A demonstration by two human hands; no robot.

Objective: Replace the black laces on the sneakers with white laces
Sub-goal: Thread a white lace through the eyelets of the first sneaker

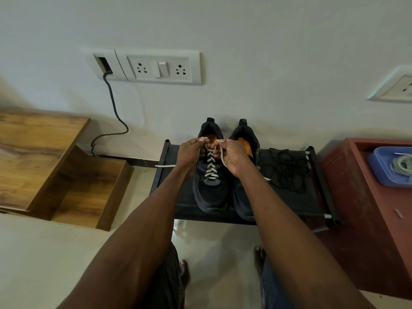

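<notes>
Black fabric covers the low rack (296, 204) that carries the pair of sneakers; its far edge stands close to the wall (245, 85) and its near edge faces the person's bare feet on the pale floor (44, 264). The left sneaker (209, 192) and the right sneaker (242, 197) stand side by side around the middle of the rack, long axes running from near edge to far edge, toes toward the near edge, heels at the far edge against the wall. The white lace (210, 166) criss-crosses up the left sneaker's tongue; the right sneaker shows none. The left hand (191, 152) and the right hand (234, 157) meet over the left sneaker's collar, fingers curled, each pinching a strand of the white lace near the top eyelets. One loose end trails past the rack's left edge, the other lies across the right sneaker. A tangle of black laces (287, 170) lies on the right part of the rack, just beside the right sneaker. Left of the rack there is bare floor before a wooden shelf unit (66, 175). The rack's right edge sits near a red cabinet (356, 208), which holds a blue tray (383, 175).
</notes>
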